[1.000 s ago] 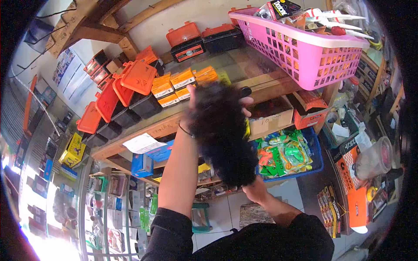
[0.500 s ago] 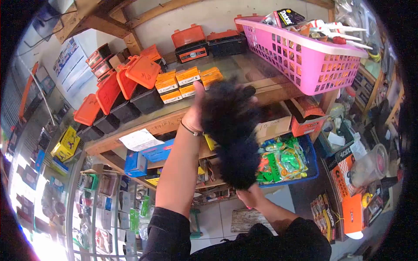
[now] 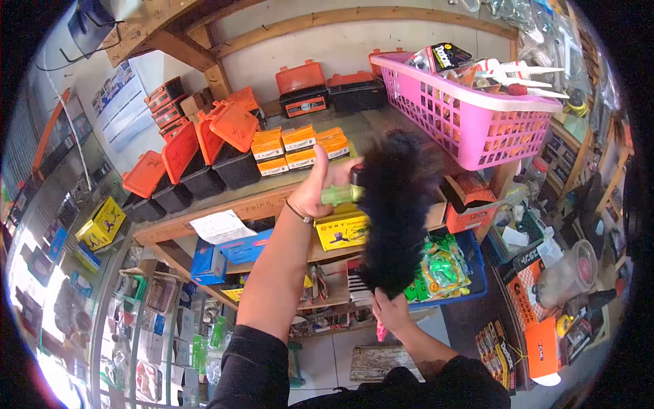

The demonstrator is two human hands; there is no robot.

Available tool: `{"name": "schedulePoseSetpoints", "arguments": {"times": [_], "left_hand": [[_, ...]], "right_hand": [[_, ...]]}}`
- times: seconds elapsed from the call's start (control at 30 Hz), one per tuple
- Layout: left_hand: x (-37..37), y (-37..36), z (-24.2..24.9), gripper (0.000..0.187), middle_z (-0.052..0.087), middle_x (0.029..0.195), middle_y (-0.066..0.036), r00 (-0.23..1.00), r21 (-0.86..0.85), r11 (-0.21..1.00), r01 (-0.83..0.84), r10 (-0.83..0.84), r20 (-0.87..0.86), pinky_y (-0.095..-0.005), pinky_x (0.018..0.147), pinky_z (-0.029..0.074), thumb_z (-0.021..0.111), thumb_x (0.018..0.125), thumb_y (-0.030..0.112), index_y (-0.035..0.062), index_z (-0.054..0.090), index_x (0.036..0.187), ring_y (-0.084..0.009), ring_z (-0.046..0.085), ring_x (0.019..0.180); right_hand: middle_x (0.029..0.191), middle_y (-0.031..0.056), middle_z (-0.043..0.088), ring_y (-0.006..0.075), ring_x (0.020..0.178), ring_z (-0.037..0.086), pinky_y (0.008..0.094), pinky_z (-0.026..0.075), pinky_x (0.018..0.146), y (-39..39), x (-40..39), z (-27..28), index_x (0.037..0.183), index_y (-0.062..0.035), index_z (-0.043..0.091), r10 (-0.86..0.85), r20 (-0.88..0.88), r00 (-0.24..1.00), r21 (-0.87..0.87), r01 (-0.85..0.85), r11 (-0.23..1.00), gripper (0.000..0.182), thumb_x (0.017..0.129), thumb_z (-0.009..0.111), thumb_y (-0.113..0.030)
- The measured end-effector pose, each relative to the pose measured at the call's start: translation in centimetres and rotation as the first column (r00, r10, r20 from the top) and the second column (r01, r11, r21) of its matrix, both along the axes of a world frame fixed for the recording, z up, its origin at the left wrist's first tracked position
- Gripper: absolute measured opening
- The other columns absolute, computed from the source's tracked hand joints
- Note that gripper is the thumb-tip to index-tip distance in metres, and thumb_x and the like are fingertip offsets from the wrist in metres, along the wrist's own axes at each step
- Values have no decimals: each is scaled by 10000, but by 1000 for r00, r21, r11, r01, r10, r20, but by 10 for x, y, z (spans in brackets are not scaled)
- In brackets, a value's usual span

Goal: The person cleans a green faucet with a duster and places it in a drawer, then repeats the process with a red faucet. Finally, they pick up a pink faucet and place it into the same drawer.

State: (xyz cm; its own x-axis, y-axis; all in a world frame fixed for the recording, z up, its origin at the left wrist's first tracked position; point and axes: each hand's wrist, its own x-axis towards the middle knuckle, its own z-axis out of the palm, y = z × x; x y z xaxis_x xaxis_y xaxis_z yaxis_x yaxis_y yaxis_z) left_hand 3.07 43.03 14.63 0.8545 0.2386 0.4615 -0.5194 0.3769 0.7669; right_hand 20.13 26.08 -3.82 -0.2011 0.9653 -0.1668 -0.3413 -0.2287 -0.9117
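A fluffy black duster (image 3: pixel 398 211) stands in front of the wooden shelf edge, its outline blurred. My right hand (image 3: pixel 392 313) is closed round its pink handle (image 3: pixel 381 331) below the fluff. Left of the duster, my left hand (image 3: pixel 320 184) is wrapped round a green tool handle with a black end (image 3: pixel 357 176), thumb pointing up. Just behind this hand sit small orange and white boxes (image 3: pixel 300 144) on the shelf.
Black bins with orange lids (image 3: pixel 180 151) line the shelf at the left. A pink basket (image 3: pixel 470 116) of packaged goods stands at the upper right. Below are a yellow box (image 3: pixel 343 232) and a blue basket (image 3: pixel 470 286) of green packets.
The duster has moved right, away from my left hand, and the green handle in that hand now shows. More of the pink handle under my right hand is visible.
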Motion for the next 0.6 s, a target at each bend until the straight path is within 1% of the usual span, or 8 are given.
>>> {"name": "schedulePoseSetpoints", "arguments": {"times": [0.03, 0.1, 0.17, 0.23, 0.3, 0.43, 0.5, 0.6], "left_hand": [[11, -34, 23, 1002, 447, 1201, -132, 739, 286, 795, -535, 605, -297, -356, 907, 345, 194, 648, 788, 6, 311, 1263, -201, 437, 1082], [-3, -7, -4, 999, 448, 1201, -137, 650, 12, 707, -707, 656, -383, -361, 897, 356, 219, 643, 793, 15, 316, 1263, -214, 457, 1061], [18, -43, 23, 982, 428, 1225, -132, 907, 146, 928, -344, 369, -206, -366, 900, 358, 217, 654, 787, 36, 298, 1280, -223, 455, 1067], [11, -39, 22, 999, 428, 1225, -129, 631, 96, 704, -704, 681, -373, -364, 897, 363, 206, 650, 787, 21, 279, 1287, -214, 463, 1062], [13, -32, 20, 1021, 408, 1247, -120, 764, 181, 815, -550, 579, -284, -363, 903, 357, 206, 638, 788, 3, 265, 1289, -216, 455, 1069], [19, -48, 28, 1046, 400, 1241, -190, 875, 118, 908, -402, 419, -242, -382, 914, 365, 318, 589, 801, 9, 307, 1271, -308, 423, 1114], [4, -30, 16, 1005, 395, 1256, -157, 625, 116, 708, -696, 678, -387, -354, 935, 346, 306, 622, 779, 16, 300, 1276, -248, 423, 1126], [11, -25, 12, 1000, 368, 1275, -160, 858, -5, 885, -466, 450, -248, -372, 957, 316, 296, 645, 767, -11, 281, 1274, -283, 400, 1141]], "right_hand": [[571, 41, 508, 131, 494, 464, 305, 371, 459, 1, -1, -2, 762, 4, 547, 1, -4, 1000, 6, -1, 1000, 170, 783, 503, -158], [584, 10, 507, 144, 537, 468, 313, 391, 511, -1, -3, -12, 792, 29, 540, 52, 311, 949, 211, -122, 970, 200, 792, 504, -168], [623, 4, 522, 133, 590, 466, 303, 396, 546, -4, -1, -17, 812, 22, 555, 12, 400, 916, 323, -153, 934, 196, 792, 516, -169], [661, 71, 562, 183, 613, 503, 335, 412, 577, -4, -3, -19, 839, 12, 570, -17, 217, 976, 214, -31, 976, 214, 773, 514, -184], [688, 107, 574, 200, 644, 523, 344, 424, 613, -1, 1, -10, 853, 14, 578, 51, 127, 991, -12, -50, 999, 216, 739, 515, -158], [548, 47, 518, 141, 491, 475, 309, 380, 462, -5, 0, -6, 723, 8, 549, -97, 419, 903, 421, -99, 902, 160, 767, 518, -143], [516, -30, 404, 73, 406, 367, 249, 290, 375, 0, -2, -15, 705, -65, 475, -25, 156, 987, 200, -7, 980, 151, 833, 482, -144], [532, 25, 488, 122, 441, 439, 287, 342, 413, 6, 0, -28, 693, -18, 520, 17, 348, 937, 245, -109, 963, 147, 771, 534, -141]]}}
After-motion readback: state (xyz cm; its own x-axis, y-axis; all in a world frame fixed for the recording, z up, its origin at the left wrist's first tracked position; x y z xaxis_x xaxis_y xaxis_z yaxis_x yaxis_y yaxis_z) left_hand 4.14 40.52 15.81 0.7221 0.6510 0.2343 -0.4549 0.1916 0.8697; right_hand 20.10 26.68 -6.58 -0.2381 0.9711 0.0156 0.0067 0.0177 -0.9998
